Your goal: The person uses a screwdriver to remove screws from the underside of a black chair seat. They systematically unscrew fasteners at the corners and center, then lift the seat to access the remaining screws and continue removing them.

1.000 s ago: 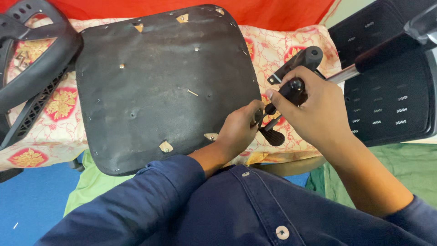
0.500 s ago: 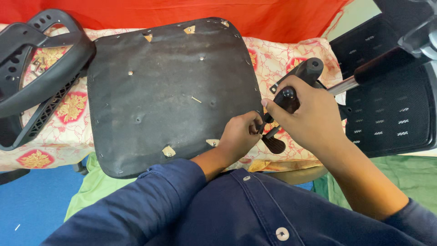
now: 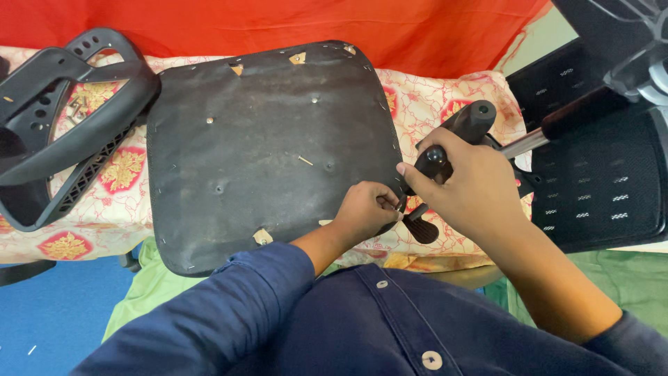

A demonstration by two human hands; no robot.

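A black chair seat pan (image 3: 264, 146) lies upside down on a patterned cloth, with screw holes and a loose screw (image 3: 305, 161) on it. My right hand (image 3: 466, 188) is wrapped around the black chair mechanism (image 3: 467, 124) with its round knob and paddle lever (image 3: 419, 230), beside the seat's right edge. My left hand (image 3: 367, 209) pinches a small part at the mechanism's lower end, just off the seat's near right corner. What the fingers pinch is too small to name.
A black armrest frame (image 3: 66, 115) lies at the left on the patterned cloth (image 3: 122, 170). A black mesh chair back (image 3: 598, 174) stands at the right, with a chrome gas cylinder (image 3: 529, 141) across it. Red fabric hangs behind; blue floor shows lower left.
The view has shifted, so everything sits lower and further right in frame. My left hand has closed in on the mechanism's lower end. My right hand keeps its hold.
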